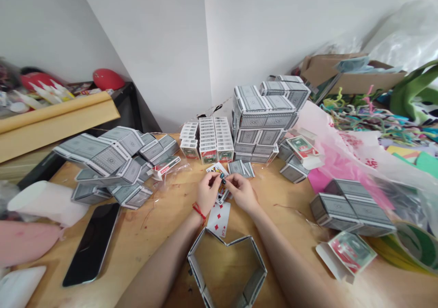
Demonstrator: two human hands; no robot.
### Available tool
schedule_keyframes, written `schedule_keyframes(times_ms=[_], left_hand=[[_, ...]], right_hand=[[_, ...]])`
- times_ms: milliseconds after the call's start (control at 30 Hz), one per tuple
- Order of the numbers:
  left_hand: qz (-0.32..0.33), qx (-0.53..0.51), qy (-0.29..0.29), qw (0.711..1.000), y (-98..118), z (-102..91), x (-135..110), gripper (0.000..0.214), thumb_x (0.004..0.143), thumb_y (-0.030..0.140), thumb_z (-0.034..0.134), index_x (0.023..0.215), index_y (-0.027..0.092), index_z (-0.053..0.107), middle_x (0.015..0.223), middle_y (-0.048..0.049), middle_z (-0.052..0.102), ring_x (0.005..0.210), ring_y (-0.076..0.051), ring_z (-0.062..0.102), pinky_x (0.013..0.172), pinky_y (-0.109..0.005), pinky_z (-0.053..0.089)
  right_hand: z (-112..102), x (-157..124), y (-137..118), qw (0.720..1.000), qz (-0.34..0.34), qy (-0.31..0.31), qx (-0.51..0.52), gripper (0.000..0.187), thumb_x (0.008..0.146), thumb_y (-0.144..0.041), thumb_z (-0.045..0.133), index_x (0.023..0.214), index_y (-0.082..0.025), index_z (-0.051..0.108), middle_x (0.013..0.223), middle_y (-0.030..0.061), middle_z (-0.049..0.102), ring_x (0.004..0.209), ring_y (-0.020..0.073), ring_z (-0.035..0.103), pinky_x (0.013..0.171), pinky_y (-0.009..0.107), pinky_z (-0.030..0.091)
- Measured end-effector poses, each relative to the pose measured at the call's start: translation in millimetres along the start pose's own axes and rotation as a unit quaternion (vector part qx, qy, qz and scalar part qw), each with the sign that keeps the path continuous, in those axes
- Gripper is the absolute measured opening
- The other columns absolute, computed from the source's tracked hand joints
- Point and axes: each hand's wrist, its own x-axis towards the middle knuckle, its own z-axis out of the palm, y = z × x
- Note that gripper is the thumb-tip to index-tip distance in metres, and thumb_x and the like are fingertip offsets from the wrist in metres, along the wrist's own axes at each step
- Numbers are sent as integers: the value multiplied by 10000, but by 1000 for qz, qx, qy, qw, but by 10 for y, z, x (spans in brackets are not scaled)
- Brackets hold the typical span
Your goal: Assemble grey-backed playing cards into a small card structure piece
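Note:
Both of my hands meet at the middle of the table, fingertips pinched together over a picture playing card (221, 195). My left hand (207, 192), with a red string round its wrist, has its thumb and fingers closed on the card. Opposite it, my right hand (242, 190) pinches the card too; the fingers partly hide it. A red diamonds card (219, 219) lies face up just below. Nearer to me, between my forearms, stands a heart-shaped frame (259, 278) of folded cards. Card backs (241, 168) show just beyond my right hand.
Rows of card boxes (207, 137) stand at the back beside a tall stack of card-covered blocks (262, 121). More blocks are piled left (102, 155) and right (352, 205). A phone (92, 244) lies left; an opened card box (352, 252) and a tape roll (407, 246) sit right.

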Motion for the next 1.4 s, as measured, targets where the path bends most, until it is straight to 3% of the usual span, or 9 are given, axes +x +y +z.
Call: schedule_keyframes(times_ms=[433, 667, 867, 1000, 1167, 1400], left_hand=[[84, 82, -17, 993, -26, -23, -19, 153, 837, 269, 447, 757, 172, 534, 769, -25, 598, 721, -124, 549, 674, -235, 427], [132, 141, -4, 981, -43, -4, -36, 138, 836, 241, 433, 741, 177, 510, 739, -19, 572, 719, -130, 541, 676, -243, 421], [112, 115, 36, 986, -30, 18, -42, 126, 858, 223, 388, 829, 178, 502, 801, -32, 581, 750, -133, 544, 688, -251, 430], [108, 100, 42, 988, -14, -1, -40, 131, 857, 227, 399, 863, 177, 520, 829, -38, 597, 776, -137, 556, 700, -255, 440], [121, 72, -1, 990, 32, -7, -64, 145, 845, 224, 429, 911, 182, 551, 872, -46, 616, 804, -135, 579, 715, -254, 460], [85, 41, -15, 995, 46, -10, -77, 130, 806, 227, 484, 876, 171, 578, 808, -34, 629, 682, -115, 582, 612, -223, 466]], right_hand=[[-14, 24, 18, 1000, -22, -4, -17, 170, 745, -345, 557, 729, -179, 586, 689, 11, 575, 631, 132, 515, 590, 247, 409], [-15, 20, -11, 1000, -10, -3, -20, 198, 734, -353, 564, 659, -171, 539, 587, -25, 489, 541, 103, 442, 507, 217, 357], [36, -8, -30, 1000, -16, 1, -16, 227, 741, -383, 554, 670, -169, 523, 569, -34, 470, 497, 92, 421, 474, 209, 345], [56, -22, -23, 998, -23, 47, -31, 227, 734, -378, 565, 672, -161, 545, 558, -28, 485, 480, 88, 409, 455, 208, 335], [2, 11, 26, 992, -21, 124, -21, 222, 711, -376, 588, 703, -155, 566, 588, -10, 535, 524, 110, 472, 492, 222, 389], [-25, 23, 35, 987, -55, 143, -50, 195, 731, -354, 566, 737, -161, 591, 655, 15, 596, 597, 135, 529, 559, 244, 424]])
